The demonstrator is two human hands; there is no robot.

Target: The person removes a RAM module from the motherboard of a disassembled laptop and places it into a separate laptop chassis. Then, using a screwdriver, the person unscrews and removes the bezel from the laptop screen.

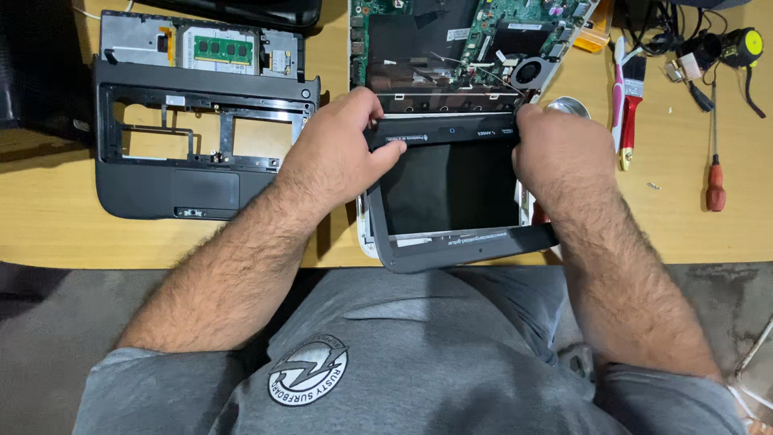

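A small laptop screen unit lies at the near edge of the wooden table, its dark grey bezel (467, 251) lifted off the white back cover (366, 238). My left hand (342, 149) grips the bezel's far left corner. My right hand (560, 149) grips its far right corner. The dark display panel (451, 189) shows inside the frame. Beyond the hands lies the opened laptop base with a green motherboard (451, 40) and a fan (527, 71).
A black palmrest frame (201, 145) with a green memory module (223, 50) lies at the left. At the right are a red-handled brush (630, 105), a pink tool (617, 80), a red-handled screwdriver (715, 185) and tangled cables (700, 44).
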